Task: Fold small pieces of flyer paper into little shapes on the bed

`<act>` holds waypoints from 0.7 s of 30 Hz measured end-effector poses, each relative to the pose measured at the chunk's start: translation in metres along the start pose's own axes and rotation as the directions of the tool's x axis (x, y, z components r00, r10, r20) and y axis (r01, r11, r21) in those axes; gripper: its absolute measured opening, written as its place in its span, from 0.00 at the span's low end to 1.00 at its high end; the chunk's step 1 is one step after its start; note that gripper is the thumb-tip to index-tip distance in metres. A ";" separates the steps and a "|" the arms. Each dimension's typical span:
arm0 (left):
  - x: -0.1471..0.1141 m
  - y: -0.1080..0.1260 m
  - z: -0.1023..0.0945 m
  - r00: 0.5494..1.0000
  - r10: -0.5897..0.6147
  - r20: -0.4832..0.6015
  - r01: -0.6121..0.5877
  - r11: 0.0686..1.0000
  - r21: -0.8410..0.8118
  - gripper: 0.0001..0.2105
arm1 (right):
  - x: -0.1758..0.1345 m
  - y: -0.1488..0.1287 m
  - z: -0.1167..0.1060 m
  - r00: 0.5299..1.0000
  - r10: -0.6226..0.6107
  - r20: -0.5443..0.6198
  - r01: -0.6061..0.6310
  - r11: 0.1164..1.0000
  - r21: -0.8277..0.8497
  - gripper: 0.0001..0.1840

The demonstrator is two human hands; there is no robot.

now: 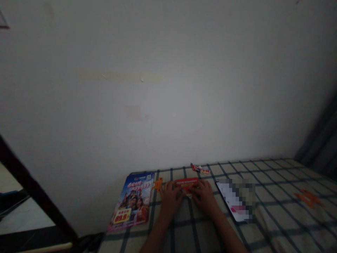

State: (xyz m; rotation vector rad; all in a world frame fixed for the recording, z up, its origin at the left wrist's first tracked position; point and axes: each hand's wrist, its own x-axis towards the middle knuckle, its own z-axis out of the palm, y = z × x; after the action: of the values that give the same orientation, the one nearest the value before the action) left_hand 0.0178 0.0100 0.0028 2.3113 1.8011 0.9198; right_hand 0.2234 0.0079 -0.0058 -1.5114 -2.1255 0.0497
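Observation:
A small piece of red printed paper (187, 181) lies on the checked cloth, with a pale pointed edge at its near side. My left hand (170, 194) grips its left part, the fingers bent over it. From the other side my right hand (204, 194) holds the right part, thumb and fingers drawn in towards the middle. The fingertips partly cover the paper, so its full shape is hidden. Just left of my left hand is an orange cut-out figure (158, 184). Beyond the paper lies a crumpled printed scrap (200, 169).
The checked cloth (184, 232) covers the surface up to the white wall (168, 88). A blue and pink leaflet (134, 200) lies at the left. On the right are a partly blurred flat sheet or device (229, 196) and another orange shape (308, 198). A dark bar (34, 182) slants at far left.

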 end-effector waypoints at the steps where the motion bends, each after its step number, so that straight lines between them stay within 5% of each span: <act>1: -0.001 0.000 0.001 1.000 0.002 -0.006 -0.002 1.000 -0.004 0.10 | 0.000 0.000 0.000 1.000 -0.002 -0.004 0.002 1.000 0.005 0.19; 12: -0.004 0.001 0.004 1.000 0.006 0.021 -0.008 0.995 0.101 0.21 | -0.003 0.005 0.000 0.998 -0.056 -0.025 0.059 0.986 0.155 0.23; 21: -0.001 -0.007 0.008 0.997 0.001 0.072 -0.006 0.997 0.081 0.20 | -0.004 0.012 0.006 0.993 -0.060 -0.098 0.084 0.963 0.255 0.20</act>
State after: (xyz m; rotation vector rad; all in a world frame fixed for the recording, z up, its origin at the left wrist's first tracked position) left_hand 0.0160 0.0137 -0.0070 2.3630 1.8389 0.7672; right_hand 0.2321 0.0107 -0.0166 -1.2604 -2.0124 0.2208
